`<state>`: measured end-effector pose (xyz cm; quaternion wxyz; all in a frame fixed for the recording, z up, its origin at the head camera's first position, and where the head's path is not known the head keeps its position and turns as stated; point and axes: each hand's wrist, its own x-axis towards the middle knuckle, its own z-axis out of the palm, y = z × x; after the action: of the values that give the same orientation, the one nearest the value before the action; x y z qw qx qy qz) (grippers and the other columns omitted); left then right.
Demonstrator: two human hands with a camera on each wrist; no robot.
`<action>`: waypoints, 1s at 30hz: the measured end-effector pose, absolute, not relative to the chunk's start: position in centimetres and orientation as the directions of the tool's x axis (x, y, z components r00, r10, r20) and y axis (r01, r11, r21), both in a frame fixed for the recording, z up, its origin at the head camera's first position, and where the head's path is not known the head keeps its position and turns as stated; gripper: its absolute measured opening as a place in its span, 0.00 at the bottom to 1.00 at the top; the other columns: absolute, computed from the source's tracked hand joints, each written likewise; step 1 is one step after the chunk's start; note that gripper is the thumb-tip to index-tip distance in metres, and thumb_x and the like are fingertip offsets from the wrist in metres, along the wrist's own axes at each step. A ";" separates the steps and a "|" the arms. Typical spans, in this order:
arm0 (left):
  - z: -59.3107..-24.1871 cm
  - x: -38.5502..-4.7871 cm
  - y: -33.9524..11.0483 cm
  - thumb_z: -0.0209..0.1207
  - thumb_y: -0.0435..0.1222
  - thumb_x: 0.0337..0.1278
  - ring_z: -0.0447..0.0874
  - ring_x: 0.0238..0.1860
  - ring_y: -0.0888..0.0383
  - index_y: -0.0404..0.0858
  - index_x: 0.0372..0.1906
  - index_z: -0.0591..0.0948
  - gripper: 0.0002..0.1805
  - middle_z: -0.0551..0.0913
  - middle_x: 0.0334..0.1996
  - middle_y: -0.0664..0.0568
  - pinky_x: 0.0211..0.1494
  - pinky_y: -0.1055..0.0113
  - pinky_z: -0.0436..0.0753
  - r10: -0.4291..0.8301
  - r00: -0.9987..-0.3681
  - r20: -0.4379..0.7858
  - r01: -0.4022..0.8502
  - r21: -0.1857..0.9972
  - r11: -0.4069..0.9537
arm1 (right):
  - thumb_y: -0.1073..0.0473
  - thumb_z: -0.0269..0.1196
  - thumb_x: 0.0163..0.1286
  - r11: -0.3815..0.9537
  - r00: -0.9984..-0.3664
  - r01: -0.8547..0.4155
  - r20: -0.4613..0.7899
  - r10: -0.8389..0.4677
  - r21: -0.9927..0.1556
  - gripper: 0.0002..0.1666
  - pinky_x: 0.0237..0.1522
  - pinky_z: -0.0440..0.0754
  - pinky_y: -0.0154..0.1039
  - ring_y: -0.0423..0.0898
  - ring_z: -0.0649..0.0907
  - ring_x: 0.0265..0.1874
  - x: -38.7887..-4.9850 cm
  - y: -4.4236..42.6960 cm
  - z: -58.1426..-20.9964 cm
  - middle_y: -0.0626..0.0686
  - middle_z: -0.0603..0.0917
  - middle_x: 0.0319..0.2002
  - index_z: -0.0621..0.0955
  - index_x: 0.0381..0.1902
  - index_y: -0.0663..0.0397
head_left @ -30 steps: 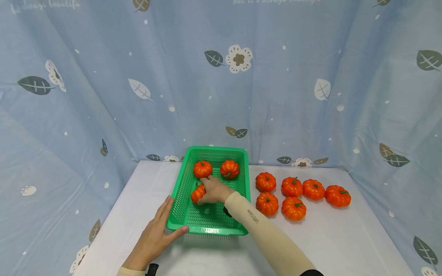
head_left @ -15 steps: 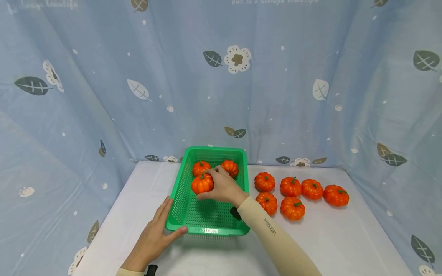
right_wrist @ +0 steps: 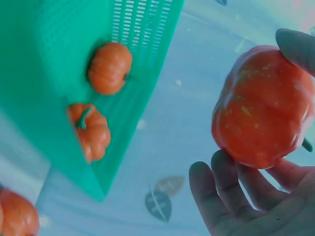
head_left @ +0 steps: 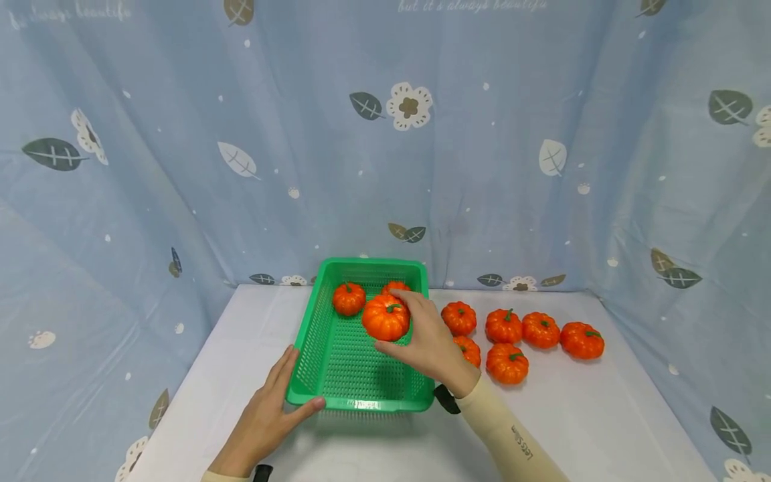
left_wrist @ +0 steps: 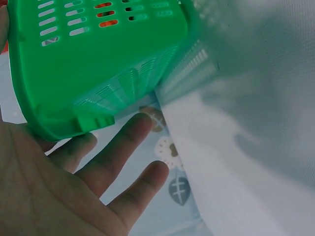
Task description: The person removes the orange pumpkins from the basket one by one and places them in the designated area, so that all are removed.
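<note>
Pumpkin (head_left: 384,319) clamped in right grip (head_left: 430,340), partly hiding second pumpkin (head_left: 395,286); left grip (head_left: 268,410) spread.

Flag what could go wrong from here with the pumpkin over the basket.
The glossy held pumpkin might slip, since the right hand has it only between thumb and fingers.
A low move rightward could clip the rim of the green basket or bump the pumpkins just right of it.
A bump might slide the basket, as the left hand touches only its near-left corner with outstretched fingers.
</note>
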<state>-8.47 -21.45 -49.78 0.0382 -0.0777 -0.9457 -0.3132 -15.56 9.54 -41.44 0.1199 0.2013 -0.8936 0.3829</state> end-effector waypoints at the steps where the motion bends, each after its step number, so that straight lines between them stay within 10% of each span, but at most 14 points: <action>1: -49.8 -8.4 -21.5 0.64 0.65 0.57 0.65 0.71 0.34 0.48 0.83 0.49 0.57 0.49 0.81 0.49 0.62 0.34 0.71 0.124 -0.985 0.123 0.173 0.585 0.792 | 0.40 0.78 0.53 0.621 -0.886 -0.459 0.382 -0.264 -0.636 0.52 0.52 0.81 0.48 0.44 0.74 0.59 -15.2 10.0 -41.4 0.45 0.73 0.65 0.70 0.72 0.45; 14: -49.9 -8.5 -21.4 0.65 0.64 0.57 0.64 0.72 0.36 0.48 0.83 0.49 0.57 0.49 0.81 0.50 0.62 0.35 0.72 0.126 -0.984 0.126 0.177 0.589 0.788 | 0.32 0.78 0.50 0.650 -0.914 -0.355 0.397 -0.088 -0.672 0.54 0.52 0.82 0.55 0.45 0.77 0.55 -11.4 18.0 -43.5 0.45 0.74 0.64 0.70 0.71 0.41; 30: -50.0 -8.6 -21.5 0.64 0.63 0.58 0.64 0.72 0.33 0.49 0.83 0.47 0.57 0.48 0.81 0.49 0.61 0.33 0.72 0.131 -0.984 0.118 0.176 0.581 0.794 | 0.46 0.77 0.58 0.784 -0.931 -0.072 0.323 0.168 -0.616 0.59 0.49 0.78 0.63 0.66 0.74 0.53 -9.2 29.9 -47.4 0.73 0.67 0.66 0.60 0.74 0.70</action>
<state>-8.56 -21.50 -50.05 0.0359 -0.0812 -0.9465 -0.3101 -9.24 29.93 -47.40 0.1836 -0.0258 -0.9266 0.3273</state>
